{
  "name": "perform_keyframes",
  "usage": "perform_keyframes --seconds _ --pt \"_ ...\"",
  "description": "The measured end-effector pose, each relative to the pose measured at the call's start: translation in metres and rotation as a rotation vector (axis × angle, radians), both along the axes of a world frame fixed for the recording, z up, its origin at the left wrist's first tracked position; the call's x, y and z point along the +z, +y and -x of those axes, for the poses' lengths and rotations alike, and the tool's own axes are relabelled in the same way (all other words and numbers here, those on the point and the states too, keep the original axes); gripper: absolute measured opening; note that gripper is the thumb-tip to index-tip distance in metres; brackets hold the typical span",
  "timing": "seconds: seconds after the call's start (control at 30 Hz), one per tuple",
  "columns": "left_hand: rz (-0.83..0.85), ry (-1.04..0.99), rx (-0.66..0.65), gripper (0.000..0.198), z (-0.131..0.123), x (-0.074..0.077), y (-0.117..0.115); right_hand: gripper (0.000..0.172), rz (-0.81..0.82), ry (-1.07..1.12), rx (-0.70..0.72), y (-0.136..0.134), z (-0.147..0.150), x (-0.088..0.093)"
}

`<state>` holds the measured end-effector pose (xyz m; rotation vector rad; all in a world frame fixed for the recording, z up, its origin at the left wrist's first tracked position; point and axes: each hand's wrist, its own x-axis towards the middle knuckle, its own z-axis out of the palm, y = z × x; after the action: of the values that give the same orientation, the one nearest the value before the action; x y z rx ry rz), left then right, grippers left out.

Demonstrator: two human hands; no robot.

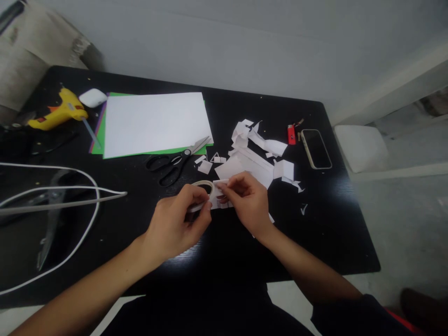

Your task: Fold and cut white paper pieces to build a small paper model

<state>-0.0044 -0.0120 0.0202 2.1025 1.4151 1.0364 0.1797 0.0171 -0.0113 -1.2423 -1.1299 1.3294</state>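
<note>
From my remote seat, working left to right, I see a white cable (70,205) looping over the black table (332,242); above it lies a yellow glue gun (68,106), its stick reaching over the edge of the stacked sheets, and just beside that a white case (93,98); the stack has a white sheet (157,123) on top and a green sheet (201,150) showing underneath; black-handled scissors (187,153) rest with their blades over its lower right corner.

My left hand (177,221) has thumb and fingers clamped on a roll of tape (203,182), the ring near the table's middle, just below the scissors; against its right side is a small white piece (215,201) — paper or tape, I cannot tell — and my right hand (252,203) has thumb and forefinger pinched together on its upper edge; beyond that hand spreads a heap of cut paper scraps (250,163); farther right lie a red lighter (291,134) and a phone (317,149); past the table edge is a white seat (360,147).
</note>
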Motion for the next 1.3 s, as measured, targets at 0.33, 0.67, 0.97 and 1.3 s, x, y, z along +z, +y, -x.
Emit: perform_keyframes --seconds 0.33,0.67,0.97,1.3 --pt "0.036 0.008 0.04 0.01 0.0 -0.0021 0.0019 0.015 -0.199 -0.196 0.056 -0.0026 -0.0029 -0.0002" --pt "0.063 -0.034 -0.016 0.012 -0.0003 -0.0054 0.0003 0.016 -0.273 -0.248 0.063 -0.0056 -0.0009 -0.0023" --pt "0.066 -0.027 -0.035 0.013 -0.0003 -0.0035 0.0006 0.017 -0.284 -0.248 0.077 -0.0076 0.0015 -0.0005" --pt "0.049 -0.03 -0.015 0.013 -0.0008 -0.0053 -0.0003 0.021 -0.273 -0.243 0.055 -0.009 0.0035 -0.0006"
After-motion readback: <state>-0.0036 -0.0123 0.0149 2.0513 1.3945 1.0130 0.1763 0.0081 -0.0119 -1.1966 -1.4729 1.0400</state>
